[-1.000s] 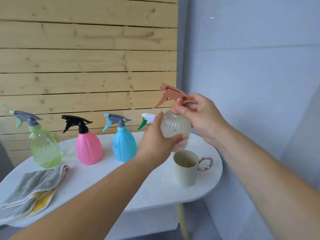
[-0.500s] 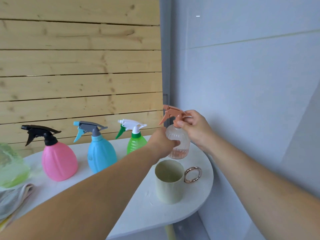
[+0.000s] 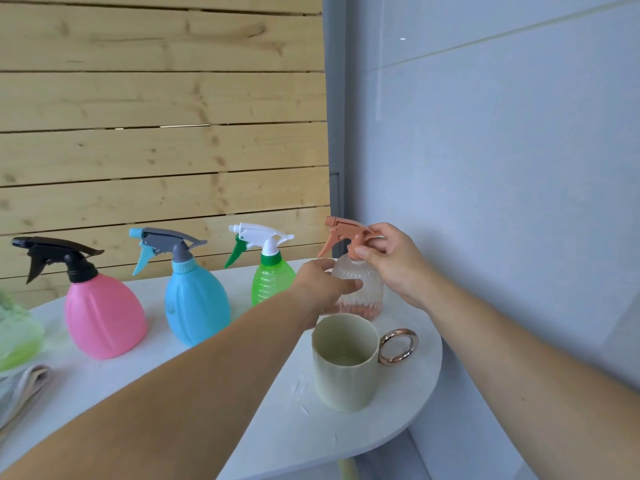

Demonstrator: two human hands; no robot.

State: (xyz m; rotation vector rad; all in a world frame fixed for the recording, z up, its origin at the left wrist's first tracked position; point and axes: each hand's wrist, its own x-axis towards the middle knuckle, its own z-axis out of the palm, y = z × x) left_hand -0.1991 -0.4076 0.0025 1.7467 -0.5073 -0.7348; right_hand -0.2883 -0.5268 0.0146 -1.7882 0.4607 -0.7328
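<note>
On a white table (image 3: pixel 104 375) against a plank wall (image 3: pixel 156 150) stand a pink spray bottle (image 3: pixel 104 317), a blue spray bottle (image 3: pixel 195 306) and a green spray bottle (image 3: pixel 270 280) in a row, with a cream mug (image 3: pixel 343 372) nearer the front and a folded cloth (image 3: pixel 20 386) at the left edge.

Clear bottle (image 3: pixel 367 289) w/ orange-pink spray top (image 3: pixel 346 232) is just behind the cup (image 3: pixel 343 368), which sits on the white table (image 3: pixel 408 410). L hand (image 3: pixel 318 289) holds its round body, R hand (image 3: pixel 391 261) grips its neck. Green bottle (image 3: pixel 270 282), blue bottle (image 3: pixel 195 303) & pink bottle (image 3: pixel 104 317) stand in a row left of the cup.
</note>
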